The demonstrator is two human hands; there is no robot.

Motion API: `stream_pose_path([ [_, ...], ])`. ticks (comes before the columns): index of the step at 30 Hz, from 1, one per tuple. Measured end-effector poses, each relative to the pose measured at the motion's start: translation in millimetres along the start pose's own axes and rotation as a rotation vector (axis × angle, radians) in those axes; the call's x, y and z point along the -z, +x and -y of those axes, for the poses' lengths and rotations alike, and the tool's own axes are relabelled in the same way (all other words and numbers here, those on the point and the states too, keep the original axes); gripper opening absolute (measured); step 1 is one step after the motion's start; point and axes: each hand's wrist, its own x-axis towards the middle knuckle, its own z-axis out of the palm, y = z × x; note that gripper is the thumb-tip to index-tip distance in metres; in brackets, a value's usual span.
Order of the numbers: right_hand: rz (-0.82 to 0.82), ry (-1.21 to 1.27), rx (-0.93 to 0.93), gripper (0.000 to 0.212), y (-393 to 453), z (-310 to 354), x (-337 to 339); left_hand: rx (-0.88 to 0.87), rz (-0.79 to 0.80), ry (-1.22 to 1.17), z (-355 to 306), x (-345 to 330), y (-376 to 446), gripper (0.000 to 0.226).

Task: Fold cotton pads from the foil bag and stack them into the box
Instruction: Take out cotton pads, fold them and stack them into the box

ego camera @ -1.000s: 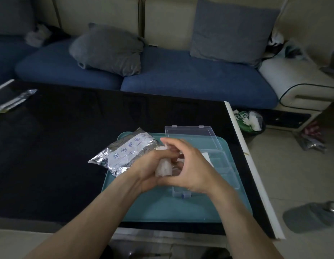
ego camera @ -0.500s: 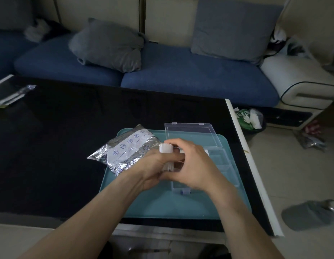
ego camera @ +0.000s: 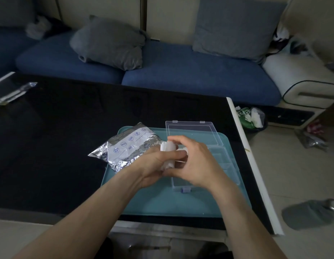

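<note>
Folding a cotton pad [ego camera: 168, 154] above the box [ego camera: 205, 156].
We clamp left hand [ego camera: 155, 165] and right hand [ego camera: 192, 163] fingers on it, pressing edges flush before stacking.

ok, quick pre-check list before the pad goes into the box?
1. Cotton pad held by both hands, left hand and right hand: ok.
2. Fold finished: cannot tell, fingers cover it.
3. Box lid open and lying flat behind: ok.
4. Box sits on the tray: ok.
5. Free room in the box: cannot tell, right hand hides most of it.
6. Foil bag clear of the box, to its left: ok.
</note>
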Motion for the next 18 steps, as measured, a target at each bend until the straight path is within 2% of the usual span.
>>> stream_pose_path([
  [2,-0.012,-0.028,-0.011,0.074,0.7,-0.5,1.9,-0.006,0.000,0.040,-0.1,-0.2,-1.2,0.034],
  [6,0.027,-0.045,0.004,0.095,-0.6,1.0,2.5,-0.025,-0.023,0.028,-0.4,1.1,-0.9,0.029],
  [9,0.028,-0.070,0.033,0.086,0.5,2.4,-2.8,-0.038,-0.003,0.062,-1.6,-1.3,-3.4,0.019],
  [11,0.035,-0.089,0.048,0.083,1.1,1.6,-6.5,-0.081,-0.063,0.049,-0.5,-3.9,-3.4,0.010],
  [15,0.062,-0.066,0.067,0.095,-1.4,3.3,-9.6,-0.205,-0.141,-0.063,0.6,-6.8,1.3,0.014],
  [18,0.005,-0.056,0.133,0.089,-0.7,3.1,-12.0,-0.130,-0.113,0.029,-0.8,-5.7,0.2,0.009],
])
